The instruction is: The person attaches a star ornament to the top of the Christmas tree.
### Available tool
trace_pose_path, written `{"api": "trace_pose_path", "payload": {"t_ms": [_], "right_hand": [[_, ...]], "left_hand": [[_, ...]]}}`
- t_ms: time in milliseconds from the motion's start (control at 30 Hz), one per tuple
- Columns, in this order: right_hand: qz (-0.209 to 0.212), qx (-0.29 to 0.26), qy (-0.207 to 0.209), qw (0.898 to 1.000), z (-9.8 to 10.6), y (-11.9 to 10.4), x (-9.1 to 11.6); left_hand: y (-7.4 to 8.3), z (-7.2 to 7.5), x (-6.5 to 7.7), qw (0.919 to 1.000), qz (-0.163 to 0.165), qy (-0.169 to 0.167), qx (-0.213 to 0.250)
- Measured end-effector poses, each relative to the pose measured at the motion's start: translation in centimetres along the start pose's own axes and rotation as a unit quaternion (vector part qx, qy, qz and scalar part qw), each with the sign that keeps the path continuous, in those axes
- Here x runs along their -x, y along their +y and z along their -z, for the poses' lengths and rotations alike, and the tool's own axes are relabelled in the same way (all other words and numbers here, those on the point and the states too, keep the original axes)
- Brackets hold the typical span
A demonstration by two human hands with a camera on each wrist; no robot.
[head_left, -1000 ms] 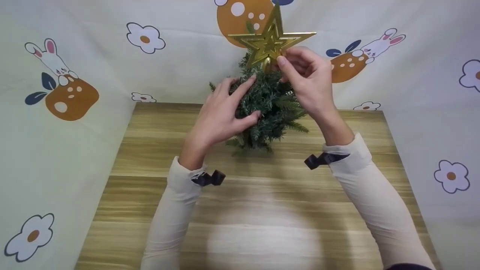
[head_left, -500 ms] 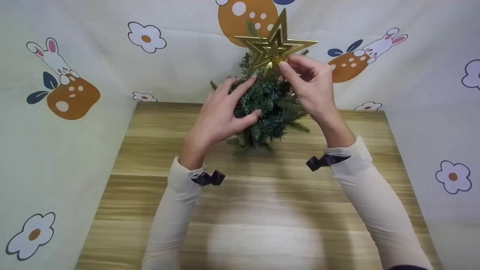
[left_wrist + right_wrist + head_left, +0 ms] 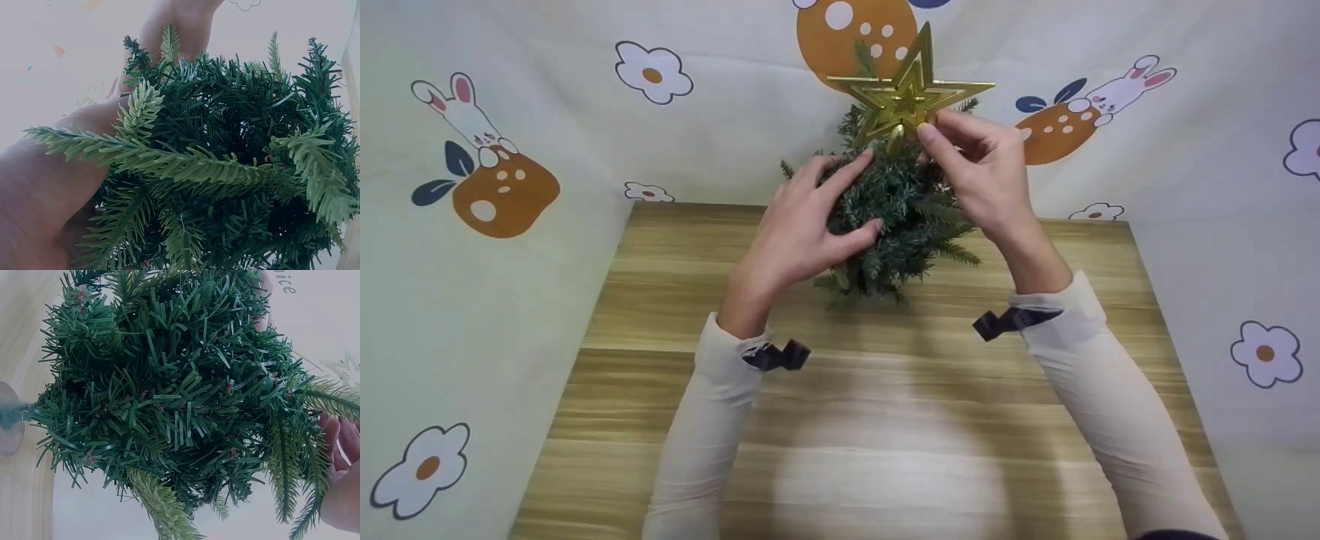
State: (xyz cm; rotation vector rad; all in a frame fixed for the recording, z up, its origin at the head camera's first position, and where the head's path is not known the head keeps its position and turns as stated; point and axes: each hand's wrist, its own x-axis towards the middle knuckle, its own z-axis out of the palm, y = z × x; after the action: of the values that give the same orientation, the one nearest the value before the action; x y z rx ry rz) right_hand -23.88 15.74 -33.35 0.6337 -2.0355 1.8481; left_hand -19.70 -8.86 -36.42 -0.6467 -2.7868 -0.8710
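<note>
A small green artificial Christmas tree [image 3: 896, 225] stands upright at the back of the table. My left hand [image 3: 802, 229] holds its left side, thumb and fingers spread around the branches; in the left wrist view, part of that hand [image 3: 45, 191] shows behind a light-green sprig. A gold star topper [image 3: 907, 101] sits over the treetop, its short stem [image 3: 896, 139] reaching down to the needles. Thumb and fingers of my right hand [image 3: 986, 172] pinch the star's lower right point. In the right wrist view, dark needles [image 3: 169, 382] fill most of the picture.
The wood-patterned tabletop [image 3: 660, 300] lies under both forearms, with a bright reflection near the front. A pale cloth [image 3: 720, 135] printed with rabbits and flowers walls the back and sides. The tree's round base [image 3: 10, 439] shows in the right wrist view.
The star has come down a little and slightly to the right, with the right hand following. Between half a second ago and now it tilts only slightly. My left hand stays in place on the tree.
</note>
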Motion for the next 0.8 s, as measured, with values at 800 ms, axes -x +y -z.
{"api": "trace_pose_path", "payload": {"t_ms": [800], "right_hand": [[-0.071, -0.02, -0.039, 0.997, 0.77, -0.32, -0.87]], "left_hand": [[0.09, -0.09, 0.0, 0.9999, 0.0, 0.003, -0.013]]}}
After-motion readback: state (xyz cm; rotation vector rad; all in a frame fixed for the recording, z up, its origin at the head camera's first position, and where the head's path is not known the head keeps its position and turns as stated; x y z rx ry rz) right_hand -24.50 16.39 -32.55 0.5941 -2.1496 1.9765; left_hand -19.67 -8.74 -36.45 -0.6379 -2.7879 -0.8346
